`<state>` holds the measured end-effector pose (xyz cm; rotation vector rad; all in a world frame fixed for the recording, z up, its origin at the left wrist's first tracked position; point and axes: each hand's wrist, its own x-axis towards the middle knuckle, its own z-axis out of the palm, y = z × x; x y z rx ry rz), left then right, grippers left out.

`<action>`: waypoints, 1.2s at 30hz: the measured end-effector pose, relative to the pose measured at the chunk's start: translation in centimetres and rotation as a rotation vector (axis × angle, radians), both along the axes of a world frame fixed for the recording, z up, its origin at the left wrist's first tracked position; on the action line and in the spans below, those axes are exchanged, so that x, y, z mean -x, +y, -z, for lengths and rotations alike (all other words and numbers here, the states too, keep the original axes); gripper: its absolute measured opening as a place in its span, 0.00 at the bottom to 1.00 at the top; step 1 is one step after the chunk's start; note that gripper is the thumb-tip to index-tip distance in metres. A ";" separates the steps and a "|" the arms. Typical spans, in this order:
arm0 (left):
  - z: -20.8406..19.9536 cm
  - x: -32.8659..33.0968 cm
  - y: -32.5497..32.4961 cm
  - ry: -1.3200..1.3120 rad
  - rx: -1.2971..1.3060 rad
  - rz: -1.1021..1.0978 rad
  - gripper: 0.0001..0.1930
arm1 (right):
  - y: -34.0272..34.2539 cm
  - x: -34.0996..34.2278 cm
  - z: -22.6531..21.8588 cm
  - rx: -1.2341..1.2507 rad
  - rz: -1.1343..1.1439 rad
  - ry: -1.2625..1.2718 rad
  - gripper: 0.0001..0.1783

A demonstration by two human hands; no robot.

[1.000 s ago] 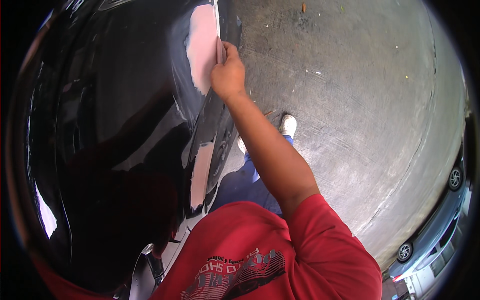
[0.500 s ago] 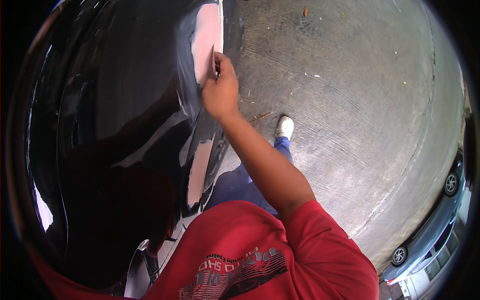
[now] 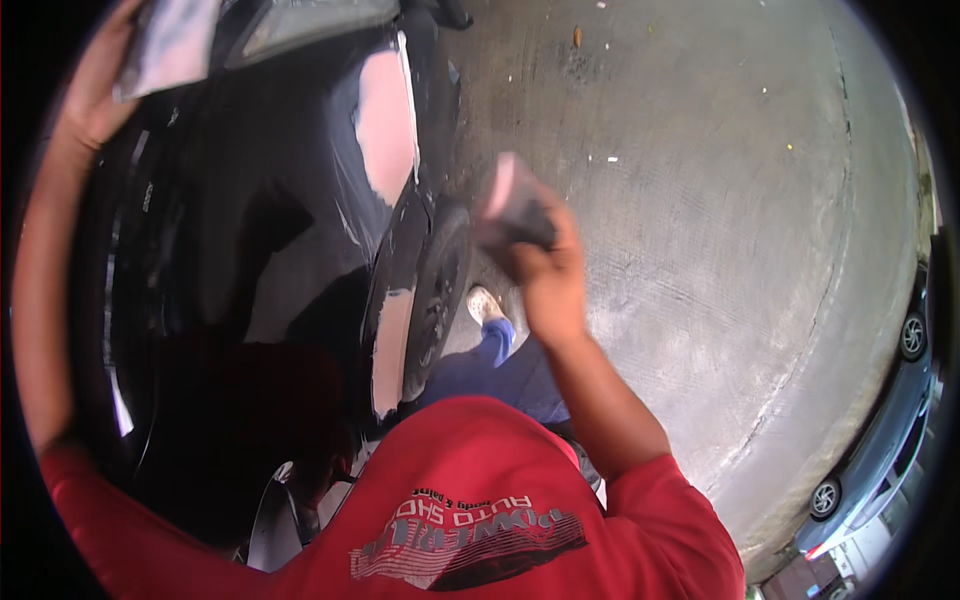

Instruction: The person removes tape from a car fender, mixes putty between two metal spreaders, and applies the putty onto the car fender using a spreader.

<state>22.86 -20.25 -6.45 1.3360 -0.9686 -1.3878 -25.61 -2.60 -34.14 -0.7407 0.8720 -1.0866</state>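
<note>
At the far upper left, my left hand [image 3: 98, 92] is closed on the edge of a flat pale board [image 3: 172, 50] smeared with pink paste, held over the black car body [image 3: 220, 180]. My right hand [image 3: 556, 275] is off the car, above the concrete, gripping a flat dark putty spreader [image 3: 520, 215] with pink paste along its tip; motion blurs it. A smooth pink filler patch [image 3: 386, 130] covers the fender edge, ringed by sanded grey paint. Nearer to me, a second pink filler patch [image 3: 392, 350] runs beside the wheel [image 3: 440, 290].
The car's headlamp [image 3: 320, 22] is at the top. Concrete floor [image 3: 680, 220] stretches to the right, with small debris scattered on it. A grey-blue car [image 3: 885, 430] is parked at the far right. My shoe [image 3: 486, 305] stands near the wheel.
My right hand has come away from the upper filler patch, moving right and towards me with the spreader. My left hand and its board have come into view at upper left. The view has shifted.
</note>
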 end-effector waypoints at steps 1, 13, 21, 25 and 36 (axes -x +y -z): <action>0.0 6.5 1.6 -0.045 0.006 0.165 0.23 | -0.9 2.4 -2.4 0.023 0.099 -0.034 0.41; 6.5 36.8 1.7 0.480 -0.123 0.161 0.23 | -6.2 10.9 -17.0 1.335 0.534 0.780 0.36; 9.2 42.0 4.7 0.729 -0.106 0.125 0.26 | -6.7 13.4 -15.2 1.441 0.291 0.838 0.41; 13.0 40.4 5.2 0.826 -0.140 0.178 0.28 | -8.1 15.0 -12.8 1.305 0.203 1.006 0.40; 15.6 36.4 7.4 0.393 -0.100 -0.116 0.25 | -8.9 12.0 -17.3 1.505 -0.220 1.362 0.22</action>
